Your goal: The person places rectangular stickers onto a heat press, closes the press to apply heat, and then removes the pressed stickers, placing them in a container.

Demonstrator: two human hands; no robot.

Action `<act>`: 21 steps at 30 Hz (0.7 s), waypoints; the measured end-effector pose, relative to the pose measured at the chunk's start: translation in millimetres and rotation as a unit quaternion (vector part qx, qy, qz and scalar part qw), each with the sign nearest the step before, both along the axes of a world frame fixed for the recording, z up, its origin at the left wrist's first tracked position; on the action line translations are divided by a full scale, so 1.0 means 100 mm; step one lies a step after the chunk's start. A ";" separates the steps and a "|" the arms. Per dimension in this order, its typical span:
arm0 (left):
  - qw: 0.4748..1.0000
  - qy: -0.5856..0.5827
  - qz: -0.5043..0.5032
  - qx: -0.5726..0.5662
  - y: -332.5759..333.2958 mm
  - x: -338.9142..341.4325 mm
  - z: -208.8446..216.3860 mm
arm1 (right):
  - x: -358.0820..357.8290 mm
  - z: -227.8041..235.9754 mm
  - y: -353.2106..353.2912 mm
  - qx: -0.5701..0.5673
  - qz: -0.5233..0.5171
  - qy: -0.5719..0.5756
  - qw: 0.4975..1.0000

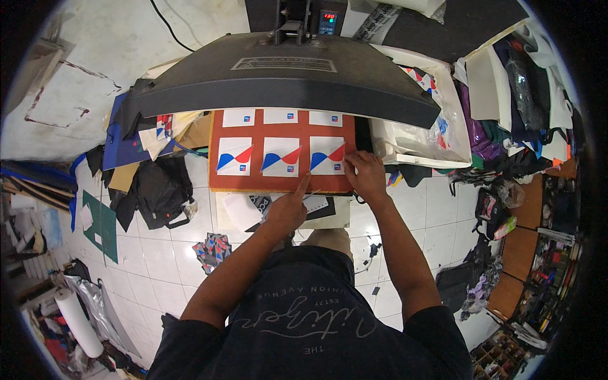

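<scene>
A: ok so where are the hands at?

B: both near the middle of the frame, over the lower right part of a reddish-brown pad point(257, 130). left hand point(289, 212) has its index finger poked out, tip by the lower left corner of the right-hand white square point(327, 156) in the lower row. other fingers are curled in, can't tell if that grip has anything in it.

A: and the right one?

B: right hand point(367, 172) is at that same square's right edge, fingers bent and bunched near the thumb. whether that grip is actually pinching the edge, can't tell from up here.

A: other squares?

B: middle square point(280, 157) and left square point(234, 156), same row, all three with a blue and red wave (pretty neat lineup tbh). the upper row point(279, 117) is partly hidden by the big black press plate point(285, 79) across the top of the frame.

A: anything else lying around?

B: white box point(418, 158) at upper right, a pile of colourful pieces point(213, 251) on the tiled floor point(158, 259) left of centre, white roll point(79, 324) lower left.
</scene>
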State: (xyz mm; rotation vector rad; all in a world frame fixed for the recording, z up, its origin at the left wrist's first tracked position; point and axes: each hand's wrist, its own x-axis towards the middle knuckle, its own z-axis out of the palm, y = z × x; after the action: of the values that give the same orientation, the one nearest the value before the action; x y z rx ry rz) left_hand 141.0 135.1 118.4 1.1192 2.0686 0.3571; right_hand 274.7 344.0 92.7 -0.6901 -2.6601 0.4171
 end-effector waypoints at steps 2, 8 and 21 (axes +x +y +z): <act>1.000 0.000 0.001 0.009 -0.01 0.01 -0.01 | 0.02 0.02 0.00 -0.016 -0.017 0.010 1.000; 0.999 -0.028 0.021 0.027 -0.30 0.03 -0.04 | 0.08 0.17 -0.09 -0.081 -0.031 0.074 0.993; 0.990 -0.082 0.112 0.019 -0.86 -0.07 0.02 | -0.20 0.24 -0.62 -0.057 0.020 0.046 0.997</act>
State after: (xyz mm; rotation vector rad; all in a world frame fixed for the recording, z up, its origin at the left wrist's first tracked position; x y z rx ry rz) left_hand 133.6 49.3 120.2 0.8502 2.0508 0.5807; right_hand 254.4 282.0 116.7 -0.6351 -2.5828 0.6016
